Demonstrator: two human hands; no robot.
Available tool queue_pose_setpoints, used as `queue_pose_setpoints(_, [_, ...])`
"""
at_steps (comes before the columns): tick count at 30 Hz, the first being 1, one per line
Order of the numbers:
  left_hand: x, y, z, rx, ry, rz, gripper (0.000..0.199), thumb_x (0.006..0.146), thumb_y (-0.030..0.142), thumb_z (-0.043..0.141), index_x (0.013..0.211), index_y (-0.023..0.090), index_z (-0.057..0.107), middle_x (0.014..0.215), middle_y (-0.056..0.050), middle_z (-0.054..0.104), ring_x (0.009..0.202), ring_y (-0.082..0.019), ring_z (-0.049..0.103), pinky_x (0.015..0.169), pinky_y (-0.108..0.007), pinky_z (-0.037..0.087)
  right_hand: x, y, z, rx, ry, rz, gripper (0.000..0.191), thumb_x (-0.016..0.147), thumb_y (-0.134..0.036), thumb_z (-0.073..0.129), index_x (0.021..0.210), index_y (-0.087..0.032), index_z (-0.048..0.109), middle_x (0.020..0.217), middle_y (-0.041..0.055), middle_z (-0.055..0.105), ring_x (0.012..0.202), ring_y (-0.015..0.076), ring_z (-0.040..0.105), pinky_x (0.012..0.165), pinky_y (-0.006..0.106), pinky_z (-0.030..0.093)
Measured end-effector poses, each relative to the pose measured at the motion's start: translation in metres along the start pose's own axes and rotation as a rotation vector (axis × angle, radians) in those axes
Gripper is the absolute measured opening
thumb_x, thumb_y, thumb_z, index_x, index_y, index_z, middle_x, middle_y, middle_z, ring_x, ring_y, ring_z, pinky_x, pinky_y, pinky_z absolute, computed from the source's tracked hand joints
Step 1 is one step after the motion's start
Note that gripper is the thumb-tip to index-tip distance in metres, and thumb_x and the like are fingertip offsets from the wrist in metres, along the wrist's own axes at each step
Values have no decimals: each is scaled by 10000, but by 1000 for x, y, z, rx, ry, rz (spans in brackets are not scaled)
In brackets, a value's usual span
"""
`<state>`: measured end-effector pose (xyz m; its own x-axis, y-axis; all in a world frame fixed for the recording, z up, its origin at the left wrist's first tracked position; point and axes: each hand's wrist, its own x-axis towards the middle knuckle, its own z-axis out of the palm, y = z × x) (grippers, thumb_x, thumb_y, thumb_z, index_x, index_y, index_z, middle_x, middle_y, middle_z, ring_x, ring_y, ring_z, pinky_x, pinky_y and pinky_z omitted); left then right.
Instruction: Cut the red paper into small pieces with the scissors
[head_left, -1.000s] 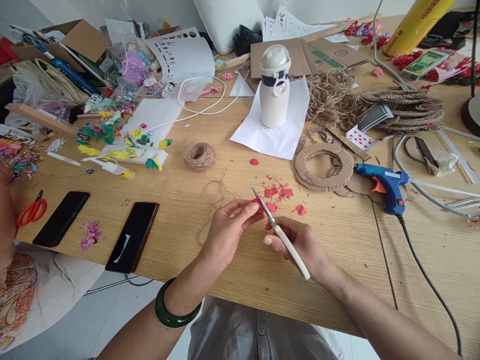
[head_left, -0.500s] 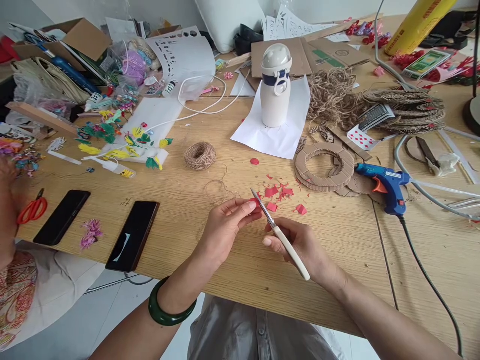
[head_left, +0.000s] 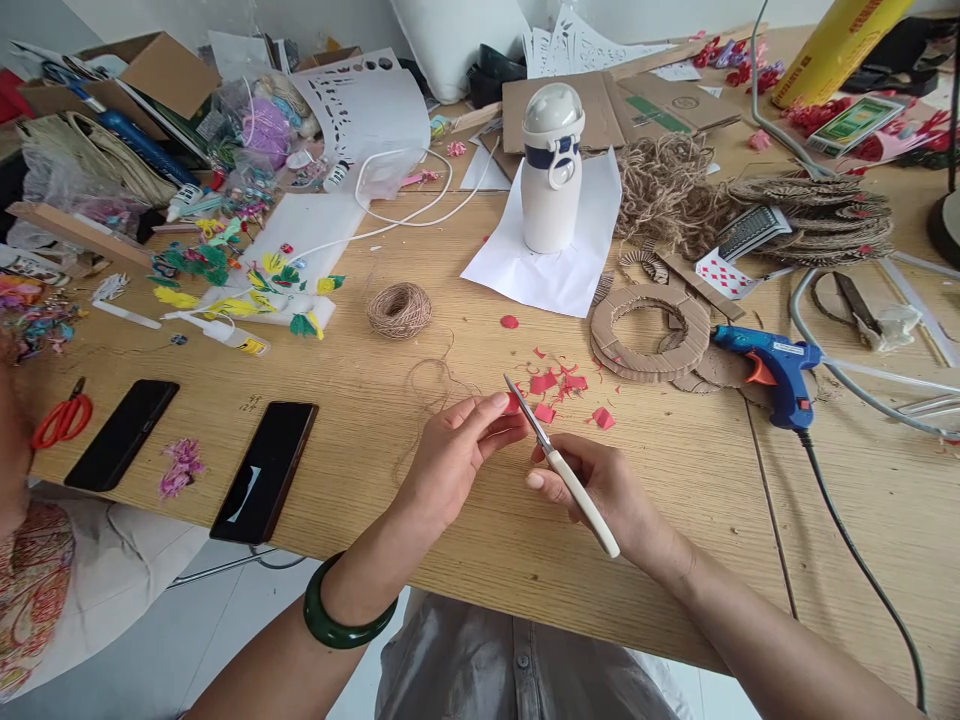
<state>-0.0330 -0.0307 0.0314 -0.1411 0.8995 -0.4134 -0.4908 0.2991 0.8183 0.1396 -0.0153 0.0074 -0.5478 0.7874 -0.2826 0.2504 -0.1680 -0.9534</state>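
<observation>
Between the thumb and fingers of my left hand (head_left: 465,455) is pinched a small red piece (head_left: 512,404), partly covered by the fingertips. My right hand (head_left: 600,485) grips white-handled scissors (head_left: 574,490), their blades pointing up and left beside the red piece. Whether the blades touch it I cannot tell. Just beyond my hands lie several red scraps (head_left: 544,383) and thin red trimmings on the wood. A red disc (head_left: 510,321) rests a little farther off. Loose twine curls left of the scraps, near a ball of twine (head_left: 400,310).
A white bottle (head_left: 551,190) stands on paper ahead. To the right are a cardboard ring (head_left: 649,335), a blue glue gun (head_left: 780,365) with its cord, and twine coils. Two phones (head_left: 266,470) and red-handled scissors (head_left: 64,418) lie left, near another person's arm (head_left: 11,450).
My left hand has shifted very slightly right, with the red piece still pinched. The scissors stay almost where they were in my right hand.
</observation>
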Motion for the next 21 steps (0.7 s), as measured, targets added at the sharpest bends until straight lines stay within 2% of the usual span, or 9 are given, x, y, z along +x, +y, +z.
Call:
queue_pose_setpoints(4, [0, -3, 2, 14, -4, 39, 161, 769, 262, 749, 845, 120, 740, 989, -101, 753, 958, -215, 691, 957, -398, 525, 0, -1, 0, -9, -3, -5, 421, 767, -544, 734, 863, -156, 605, 549, -76, 370, 463, 78, 329, 428, 228, 275])
queue_pose_setpoints(14, [-2, 1, 0, 147, -22, 59, 162, 773, 278, 745, 819, 123, 745, 918, -85, 752, 899, -200, 691, 933, -391, 536, -1, -4, -1, -10, -2, -12, 446, 755, -540, 745, 916, -143, 622, 606, -57, 406, 524, 92, 336, 450, 228, 289])
queue_pose_setpoints(21, [-2, 4, -2, 178, -11, 55, 172, 739, 287, 771, 797, 127, 753, 895, -84, 752, 882, -211, 693, 925, -411, 544, -1, -3, -1, -25, -1, -26, 421, 760, -535, 744, 868, -150, 613, 585, -68, 357, 533, 93, 286, 454, 235, 233])
